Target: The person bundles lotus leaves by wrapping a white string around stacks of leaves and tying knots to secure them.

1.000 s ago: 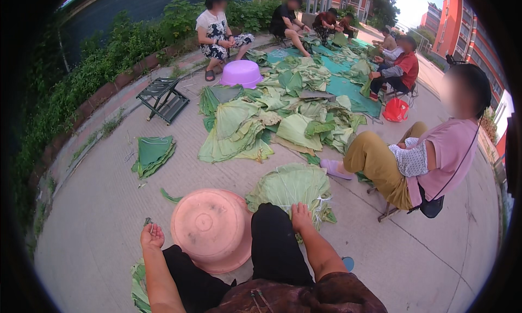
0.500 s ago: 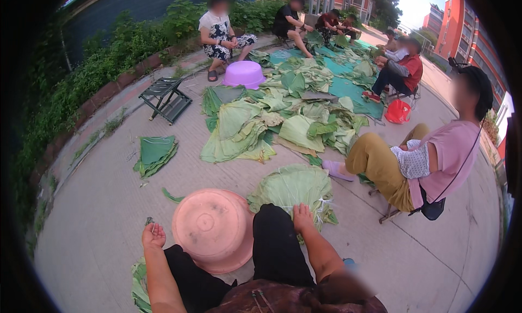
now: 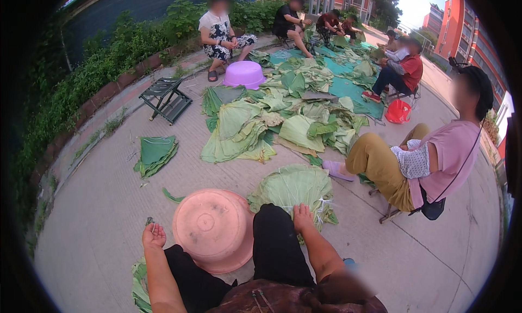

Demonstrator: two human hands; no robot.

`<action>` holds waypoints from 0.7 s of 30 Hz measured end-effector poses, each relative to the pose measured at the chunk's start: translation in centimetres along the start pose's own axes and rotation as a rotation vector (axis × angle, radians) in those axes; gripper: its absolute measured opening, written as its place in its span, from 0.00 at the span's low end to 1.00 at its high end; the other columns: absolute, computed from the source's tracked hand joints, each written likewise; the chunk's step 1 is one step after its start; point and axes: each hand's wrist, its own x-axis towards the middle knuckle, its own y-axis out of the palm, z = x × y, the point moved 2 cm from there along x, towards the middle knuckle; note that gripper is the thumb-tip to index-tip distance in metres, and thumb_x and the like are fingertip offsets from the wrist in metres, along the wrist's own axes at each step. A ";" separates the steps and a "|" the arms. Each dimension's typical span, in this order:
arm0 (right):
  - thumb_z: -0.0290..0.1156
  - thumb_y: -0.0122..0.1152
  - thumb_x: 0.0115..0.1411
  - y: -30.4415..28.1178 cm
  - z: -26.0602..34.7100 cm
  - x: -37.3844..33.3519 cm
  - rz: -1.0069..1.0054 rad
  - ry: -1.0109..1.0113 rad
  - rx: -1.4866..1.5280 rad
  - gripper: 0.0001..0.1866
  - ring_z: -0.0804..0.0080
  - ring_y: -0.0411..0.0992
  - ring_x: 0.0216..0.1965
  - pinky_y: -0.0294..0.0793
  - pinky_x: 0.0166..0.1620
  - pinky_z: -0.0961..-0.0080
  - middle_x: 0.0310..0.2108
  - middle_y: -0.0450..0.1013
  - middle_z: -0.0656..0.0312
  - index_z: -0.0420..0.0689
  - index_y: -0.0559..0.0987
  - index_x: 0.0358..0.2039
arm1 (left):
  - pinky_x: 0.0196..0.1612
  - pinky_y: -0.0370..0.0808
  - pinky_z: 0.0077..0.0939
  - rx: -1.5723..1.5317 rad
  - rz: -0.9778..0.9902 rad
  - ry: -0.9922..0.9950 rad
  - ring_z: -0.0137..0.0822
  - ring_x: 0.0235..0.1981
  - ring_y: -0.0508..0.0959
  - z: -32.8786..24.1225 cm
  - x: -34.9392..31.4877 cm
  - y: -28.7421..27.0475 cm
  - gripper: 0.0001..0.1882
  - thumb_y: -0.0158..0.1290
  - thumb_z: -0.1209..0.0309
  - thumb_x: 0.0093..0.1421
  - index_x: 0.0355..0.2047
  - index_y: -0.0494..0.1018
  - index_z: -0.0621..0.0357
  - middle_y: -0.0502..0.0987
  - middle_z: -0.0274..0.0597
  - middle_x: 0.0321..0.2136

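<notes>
A fan-shaped bundle of large pale green leaves (image 3: 293, 187), lotus leaves by their look, is tied with white string (image 3: 321, 207) to the right of my knee. My right hand (image 3: 303, 217) rests on its near edge, fingers stretched out and lying on the leaves. Out to the left, my left hand (image 3: 154, 236) is palm up with the fingers curled in. A small dark green scrap (image 3: 149, 221) shows at its fingertips, with a thin pale strand; what exactly it grips is too small to tell. Between my legs an upturned pink basin (image 3: 209, 226) lies on the pavement.
A broad heap of leaves (image 3: 293, 128) covers a green sheet (image 3: 340, 67) ahead. Around it are a purple basin (image 3: 243, 75), a folding stool (image 3: 165, 98), a small leaf stack (image 3: 155, 155) and a red bag (image 3: 397, 112). A person in pink (image 3: 448, 155) sits close on the right; several others sit farther off.
Both my hands stay where they were. Far off, the seated person in black has raised their hands and shifted the leaf they were handling.
</notes>
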 end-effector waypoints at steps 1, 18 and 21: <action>0.49 0.53 0.47 0.0 0.0 0.0 0.000 0.000 -0.001 0.41 0.56 0.36 0.61 0.39 0.59 0.60 0.60 0.39 0.54 0.47 0.49 0.57 | 0.33 0.67 0.24 0.000 0.004 -0.001 0.32 0.31 0.69 0.0 0.0 0.0 0.07 0.50 0.65 0.50 0.30 0.68 0.50 0.70 0.32 0.27; 0.28 0.58 0.41 0.1 0.0 0.0 -0.066 -0.018 0.085 0.41 0.52 0.39 0.60 0.43 0.58 0.55 0.59 0.40 0.51 0.47 0.50 0.56 | 0.33 0.66 0.24 -0.006 -0.010 -0.001 0.32 0.31 0.69 0.0 0.0 0.0 0.07 0.49 0.65 0.50 0.30 0.68 0.49 0.70 0.32 0.28; 0.28 0.58 0.41 0.2 0.0 0.1 -0.076 -0.018 0.100 0.41 0.52 0.39 0.60 0.43 0.57 0.56 0.59 0.40 0.51 0.47 0.50 0.56 | 0.33 0.67 0.24 -0.004 -0.014 0.001 0.32 0.31 0.69 0.0 -0.2 0.1 0.07 0.49 0.66 0.50 0.30 0.68 0.50 0.70 0.32 0.28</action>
